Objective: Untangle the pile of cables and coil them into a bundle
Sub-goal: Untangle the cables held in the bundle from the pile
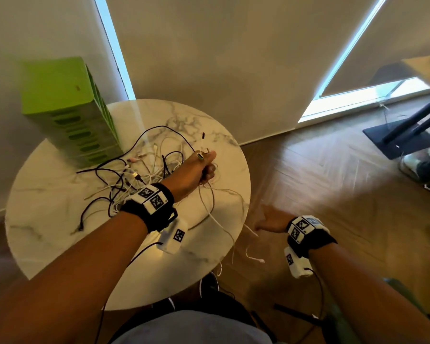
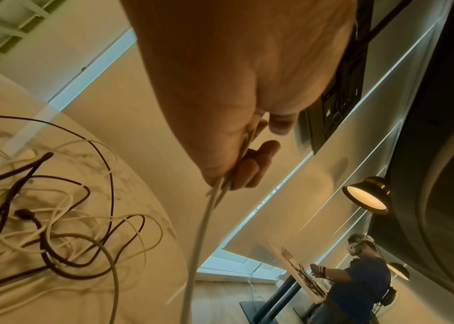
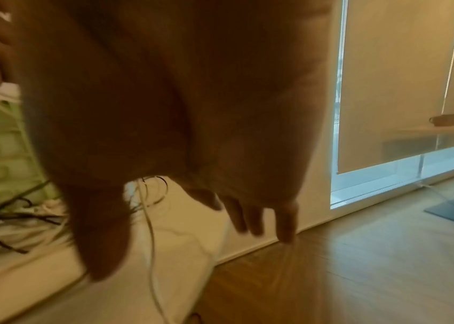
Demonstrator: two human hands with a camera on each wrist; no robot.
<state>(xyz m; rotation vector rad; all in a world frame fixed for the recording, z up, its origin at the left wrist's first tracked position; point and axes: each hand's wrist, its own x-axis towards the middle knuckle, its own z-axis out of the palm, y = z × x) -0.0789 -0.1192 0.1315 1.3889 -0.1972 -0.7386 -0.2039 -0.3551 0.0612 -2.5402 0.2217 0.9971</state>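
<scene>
Left hand (image 1: pixel 201 167) up over the far side of the round marble table (image 1: pixel 47 227), grip curled tight on a few white cables (image 1: pixel 210 214) — their strands hang from the fist, loop over the table and trail off the near edge. The main tangle (image 1: pixel 139 175), black and white leads knotted together, sits in the middle of the table beside the green box (image 1: pixel 67 110). Right hand (image 1: pixel 271 219) hovers off the table's edge, fingers loose and spread, holding nothing. These leads look light and limp — no spring to speak of — and the smooth jackets will likely slip through a slack grip. Best bet: take each one near its plug end, where the stiff connector gives purchase, and draw gently, since snagged loops tighten if yanked.
</scene>
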